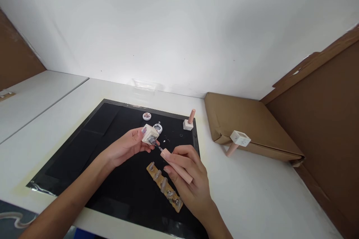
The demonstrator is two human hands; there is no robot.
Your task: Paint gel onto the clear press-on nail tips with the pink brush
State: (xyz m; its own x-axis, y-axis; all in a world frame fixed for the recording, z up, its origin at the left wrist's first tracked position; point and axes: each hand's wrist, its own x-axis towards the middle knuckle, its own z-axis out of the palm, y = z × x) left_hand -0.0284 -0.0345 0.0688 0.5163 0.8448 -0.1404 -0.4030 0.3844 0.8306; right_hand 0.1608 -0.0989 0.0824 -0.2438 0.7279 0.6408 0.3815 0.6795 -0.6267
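My left hand grips a square white nail polish bottle, tilted so its dark neck points toward my right hand. Between the fingers of my right hand is a long pink nail polish brush cap. Its thin brush reaches up to the bottle's mouth; whether the tip is inside or at the rim, I cannot tell. Below the hands, a wooden strip on the black mat carries several greyish nail tips. Just behind the bottle lies a small round white pot, partly hidden.
A round white container with small pieces sits farther back on the black mat. One capped polish bottle stands at the mat's corner. Another bottle leans upside down against a cardboard box. A clear tray rests by the wall.
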